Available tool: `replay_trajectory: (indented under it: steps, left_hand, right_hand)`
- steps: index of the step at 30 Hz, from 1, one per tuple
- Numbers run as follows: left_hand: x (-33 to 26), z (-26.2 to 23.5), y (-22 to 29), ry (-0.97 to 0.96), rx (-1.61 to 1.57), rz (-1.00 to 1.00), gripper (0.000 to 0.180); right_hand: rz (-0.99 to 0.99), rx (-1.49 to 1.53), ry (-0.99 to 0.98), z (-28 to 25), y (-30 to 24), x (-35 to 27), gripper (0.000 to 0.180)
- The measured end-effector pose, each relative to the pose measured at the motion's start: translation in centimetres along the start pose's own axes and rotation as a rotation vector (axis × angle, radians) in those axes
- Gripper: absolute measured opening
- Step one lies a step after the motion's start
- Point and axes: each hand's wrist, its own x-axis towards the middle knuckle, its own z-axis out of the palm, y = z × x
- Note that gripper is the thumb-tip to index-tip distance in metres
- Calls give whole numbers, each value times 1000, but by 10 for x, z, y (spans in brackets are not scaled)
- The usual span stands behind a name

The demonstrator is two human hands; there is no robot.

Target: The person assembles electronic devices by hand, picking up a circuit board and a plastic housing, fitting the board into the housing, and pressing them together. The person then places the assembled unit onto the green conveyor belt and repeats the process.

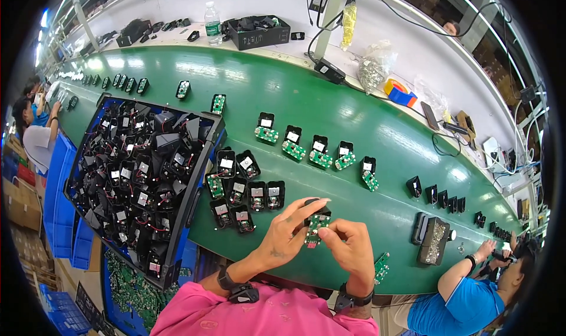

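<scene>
Over the near edge of the green bench, my left hand [282,237] is closed round a small black plastic housing [320,207]. A green circuit board [318,223] lies against the front of that housing. My right hand [349,246] pinches the board's right side between thumb and fingers. To the left of my left hand stand several open black housings [257,195] with white parts and wires inside. Another loose circuit board [382,268] rests on the bench right of my right wrist. Farther back, a row of housings with boards leaning on them [320,152] crosses the bench.
A large crate [191,194] full of black housings stands at left, above a blue bin of circuit boards [132,292]. An open box of small metal parts [434,241] sits at right. Co-workers sit at the right [471,294] and far left [38,132]. A bottle [212,24] stands on the shelf.
</scene>
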Motion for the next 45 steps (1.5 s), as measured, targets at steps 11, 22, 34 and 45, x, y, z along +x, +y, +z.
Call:
replay_trajectory:
  steps: [11, 22, 34, 45]
  left_hand:
    - [0, -25, 11, -187, -234, -495, 56]
    - [2, -26, 7, -176, -287, -507, 49]
    - [10, -30, -9, -211, -498, -573, 50]
    - [2, -29, -3, -91, -355, -495, 51]
  right_hand:
    - [88, 32, 46, 6, 12, 7, 24]
    - [30, -48, 214, 33, 23, 10, 20]
    - [-87, -206, 129, 38, 13, 6, 40]
    - [15, 268, 215, 64, 38, 11, 37]
